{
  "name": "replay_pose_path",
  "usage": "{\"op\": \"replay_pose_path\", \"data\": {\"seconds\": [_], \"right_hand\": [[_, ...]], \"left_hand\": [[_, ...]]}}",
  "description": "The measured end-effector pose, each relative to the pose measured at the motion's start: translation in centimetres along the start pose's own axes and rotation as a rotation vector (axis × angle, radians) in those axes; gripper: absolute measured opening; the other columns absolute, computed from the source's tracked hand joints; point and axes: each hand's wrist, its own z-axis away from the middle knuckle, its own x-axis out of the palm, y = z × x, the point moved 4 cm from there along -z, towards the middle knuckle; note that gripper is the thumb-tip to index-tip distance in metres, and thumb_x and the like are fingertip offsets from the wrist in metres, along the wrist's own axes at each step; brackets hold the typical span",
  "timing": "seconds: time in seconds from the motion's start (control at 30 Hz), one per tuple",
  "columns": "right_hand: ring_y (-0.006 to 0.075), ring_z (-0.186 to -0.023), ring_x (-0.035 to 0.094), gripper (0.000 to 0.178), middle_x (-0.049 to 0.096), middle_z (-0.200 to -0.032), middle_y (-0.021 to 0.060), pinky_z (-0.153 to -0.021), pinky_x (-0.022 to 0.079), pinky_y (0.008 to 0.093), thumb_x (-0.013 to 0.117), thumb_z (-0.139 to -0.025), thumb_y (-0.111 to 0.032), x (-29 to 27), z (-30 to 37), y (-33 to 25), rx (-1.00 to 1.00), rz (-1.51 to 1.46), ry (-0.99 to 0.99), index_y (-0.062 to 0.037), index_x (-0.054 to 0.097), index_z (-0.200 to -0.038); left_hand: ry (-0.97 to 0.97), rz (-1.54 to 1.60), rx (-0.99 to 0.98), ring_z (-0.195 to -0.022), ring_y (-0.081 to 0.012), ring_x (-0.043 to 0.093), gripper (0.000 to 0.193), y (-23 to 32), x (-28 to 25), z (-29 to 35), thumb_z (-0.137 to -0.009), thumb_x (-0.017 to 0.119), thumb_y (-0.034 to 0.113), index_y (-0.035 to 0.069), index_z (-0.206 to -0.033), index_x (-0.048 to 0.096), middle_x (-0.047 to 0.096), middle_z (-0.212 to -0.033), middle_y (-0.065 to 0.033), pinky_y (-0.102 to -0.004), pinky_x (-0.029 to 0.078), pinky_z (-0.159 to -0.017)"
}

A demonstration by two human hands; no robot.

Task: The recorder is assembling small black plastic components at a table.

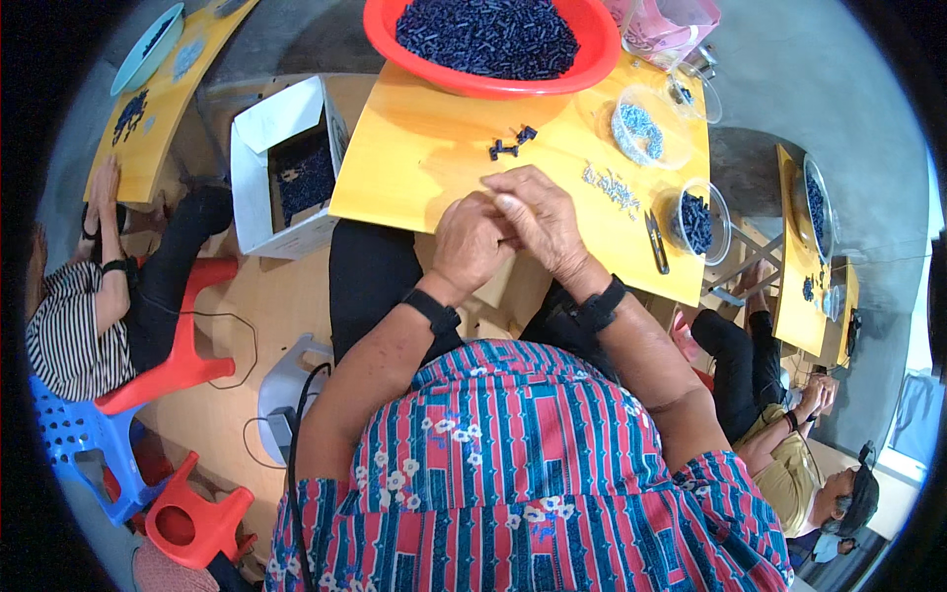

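Observation:
My left hand and my right hand meet over the near edge of the yellow table. The fingers of both are closed and pressed together. Whatever they hold, if anything, is hidden by the fingers. Just beyond my hands lie a few small black plastic parts. Right of them, small clear or silvery pieces are scattered on the tabletop. A large red basin heaped with small dark plastic parts stands at the far edge.
Along the right side are a clear tub of light-blue pieces, a tub of dark parts and dark-handled snips. A white box with dark parts stands left of the table. People sit at yellow tables on both sides, with red stools at left.

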Motion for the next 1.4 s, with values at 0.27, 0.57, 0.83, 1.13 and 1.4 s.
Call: {"op": "replay_pose_path", "data": {"seconds": [0.27,0.57,0.83,1.13,1.4], "right_hand": [[0.0371,-0.107,0.058,0.046,0.063,-0.109,0.018,-0.096,0.047,0.046,0.059,-0.095,-0.045,2.0,-0.1,-0.3,-0.068,0.281,-0.237,-0.0079,0.067,-0.12],[0.0364,-0.104,0.056,0.08,0.062,-0.107,0.0174,-0.095,0.046,0.0469,0.05,-0.084,-0.077,2.4,0.0,-0.4,-0.112,0.288,-0.307,-0.0088,0.067,-0.121],[0.0366,-0.102,0.056,0.087,0.061,-0.106,0.0173,-0.093,0.047,0.0467,0.052,-0.078,-0.082,2.6,0.0,-0.3,-0.074,0.278,-0.343,-0.0093,0.067,-0.123],[0.036,-0.099,0.055,0.087,0.06,-0.104,0.0166,-0.092,0.047,0.0462,0.05,-0.079,-0.082,2.5,0.1,-0.2,-0.11,0.282,-0.341,-0.0094,0.065,-0.124],[0.037,-0.096,0.055,0.083,0.059,-0.1,0.0164,-0.092,0.044,0.045,0.053,-0.079,-0.079,2.4,0.2,0.6,-0.14,0.292,-0.315,-0.0092,0.066,-0.122]], "left_hand": [[0.153,0.022,-0.043,-0.087,-0.0348,0.063,0.02,0.2,0.0,1.4,-0.077,0.074,0.022,0.007,-0.089,0.069,0.066,-0.092,-0.012,-0.047,0.049,-0.075],[0.067,0.066,0.023,-0.097,-0.0326,0.063,0.022,-0.4,1.0,2.1,-0.078,0.072,0.025,0.008,-0.093,0.071,0.068,-0.098,-0.0103,-0.0456,0.05,-0.08],[0.061,0.178,-0.025,-0.099,-0.034,0.064,0.027,-0.7,1.4,2.5,-0.079,0.071,0.028,0.006,-0.096,0.071,0.068,-0.1,-0.0119,-0.0459,0.051,-0.083],[0.079,0.081,-0.046,-0.098,-0.0323,0.064,0.027,-0.2,1.3,2.2,-0.078,0.071,0.028,0.007,-0.095,0.071,0.069,-0.099,-0.0113,-0.0451,0.051,-0.083],[0.081,0.012,0.082,-0.096,-0.03,0.064,0.021,0.1,0.6,1.7,-0.076,0.071,0.027,0.01,-0.089,0.072,0.068,-0.093,-0.0074,-0.0442,0.049,-0.082]]}}
